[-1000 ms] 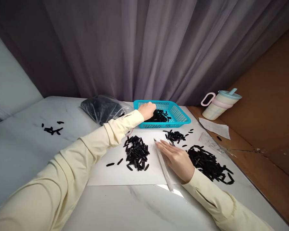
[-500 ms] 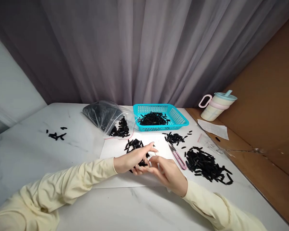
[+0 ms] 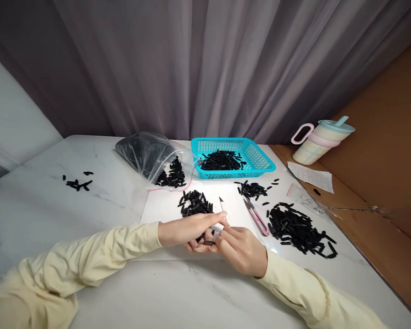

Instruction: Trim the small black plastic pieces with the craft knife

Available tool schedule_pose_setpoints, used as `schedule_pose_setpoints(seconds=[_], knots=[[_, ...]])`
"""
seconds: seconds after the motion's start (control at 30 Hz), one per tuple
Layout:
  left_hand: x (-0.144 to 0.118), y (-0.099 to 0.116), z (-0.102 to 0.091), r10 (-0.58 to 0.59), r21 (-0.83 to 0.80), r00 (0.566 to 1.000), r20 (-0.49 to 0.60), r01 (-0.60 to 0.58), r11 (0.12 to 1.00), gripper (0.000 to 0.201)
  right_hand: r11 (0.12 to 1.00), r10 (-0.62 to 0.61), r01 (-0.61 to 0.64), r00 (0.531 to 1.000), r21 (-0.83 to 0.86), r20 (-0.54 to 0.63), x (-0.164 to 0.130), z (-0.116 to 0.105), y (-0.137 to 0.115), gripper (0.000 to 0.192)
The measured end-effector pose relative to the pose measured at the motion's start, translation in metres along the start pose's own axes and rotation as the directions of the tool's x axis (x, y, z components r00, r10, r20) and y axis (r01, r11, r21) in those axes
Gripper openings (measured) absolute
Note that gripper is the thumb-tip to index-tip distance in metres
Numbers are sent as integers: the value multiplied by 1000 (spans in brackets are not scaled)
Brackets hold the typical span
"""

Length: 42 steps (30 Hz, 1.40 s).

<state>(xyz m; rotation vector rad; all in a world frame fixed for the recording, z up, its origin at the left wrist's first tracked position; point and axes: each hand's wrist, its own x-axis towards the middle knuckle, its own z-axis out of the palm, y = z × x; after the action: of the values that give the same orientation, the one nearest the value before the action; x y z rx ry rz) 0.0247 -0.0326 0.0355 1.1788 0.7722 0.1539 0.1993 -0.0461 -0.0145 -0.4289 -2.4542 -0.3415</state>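
My left hand [image 3: 195,230] is above a white sheet [image 3: 157,205], its fingers curled around a few small, slim black pieces and its thumb stretched toward the right. One black piece [image 3: 209,242] lies across its fingertips. At the right end of that piece, my right hand [image 3: 241,251] is closed in a pinch, with the fingertips of both hands meeting. Just beyond the left hand is a pile of similar black pieces [image 3: 195,203]. A thin pale stick with a dark pointed tip [image 3: 222,202] lies on the sheet, partly hidden by the left thumb.
Pink-handled thread snips [image 3: 258,221] lie between the sheet and a larger black heap [image 3: 299,228]. At the back are a turquoise basket [image 3: 236,173] holding black pieces and an open plastic bag [image 3: 144,155] of them. A lidded cup [image 3: 320,141] stands far right.
My right fingers have closed from a looser spread into a pinch against the black piece at my left fingertips. My left thumb has lowered slightly. The whole view has shifted a little.
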Motion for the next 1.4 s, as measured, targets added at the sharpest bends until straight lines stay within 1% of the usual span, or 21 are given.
schedule_pose_setpoints(seconds=[0.07, 0.13, 0.23, 0.37, 0.43, 0.57, 0.67, 0.77, 0.87, 0.97, 1.03, 1.17, 1.27, 1.4], knots=[[-6, -5, -1, 75, 53, 994, -81, -71, 996, 52, 1000, -6, 5, 999, -7, -40, -1, -2, 0, 34], [-11, -14, 0, 168, 144, 974, -153, -146, 979, 47, 1000, -10, 10, 998, -13, -67, 0, -3, 0, 33], [-16, -26, 0, 264, 264, 943, -205, -206, 942, 41, 1000, -14, 12, 996, -27, -84, 1, -6, 0, 32], [-16, -36, -2, 383, 342, 891, -242, -291, 893, 40, 999, 3, -6, 997, -41, -77, 1, -6, -1, 31], [-16, -37, -3, 429, 417, 870, -244, -306, 856, 37, 999, 4, -7, 998, -39, -67, 1, -6, -1, 31], [-16, -39, -2, 486, 548, 854, -185, -321, 773, 29, 999, -2, 0, 999, -44, -40, 0, -5, -1, 33], [-15, -42, -1, 496, 576, 846, -194, -311, 756, 28, 999, -4, 3, 1000, -48, -22, 0, -5, 0, 35], [-14, -44, 0, 456, 531, 860, -228, -282, 799, 29, 999, 0, 1, 1000, -48, 4, 0, -5, 0, 34], [-13, -44, 1, 424, 476, 879, -219, -283, 833, 31, 999, 0, 1, 1000, -42, 13, 0, -4, -1, 33], [-13, -45, 1, 449, 512, 871, -197, -299, 805, 29, 1000, -4, 4, 1000, -21, 6, 0, -3, -1, 34], [-14, -46, 2, 462, 532, 863, -205, -298, 793, 27, 1000, -2, 2, 1000, -11, 19, 0, -3, -1, 33], [-13, -48, 2, 433, 479, 872, -227, -287, 830, 28, 999, -7, 9, 998, -32, 66, 1, -4, -1, 30], [-11, -48, 2, 433, 466, 874, -223, -295, 834, 31, 998, -20, 24, 997, -53, 72, 1, -3, -1, 26], [-10, -46, 2, 431, 454, 873, -227, -297, 840, 35, 998, -15, 19, 998, -56, 66, 1, -1, -1, 26]])
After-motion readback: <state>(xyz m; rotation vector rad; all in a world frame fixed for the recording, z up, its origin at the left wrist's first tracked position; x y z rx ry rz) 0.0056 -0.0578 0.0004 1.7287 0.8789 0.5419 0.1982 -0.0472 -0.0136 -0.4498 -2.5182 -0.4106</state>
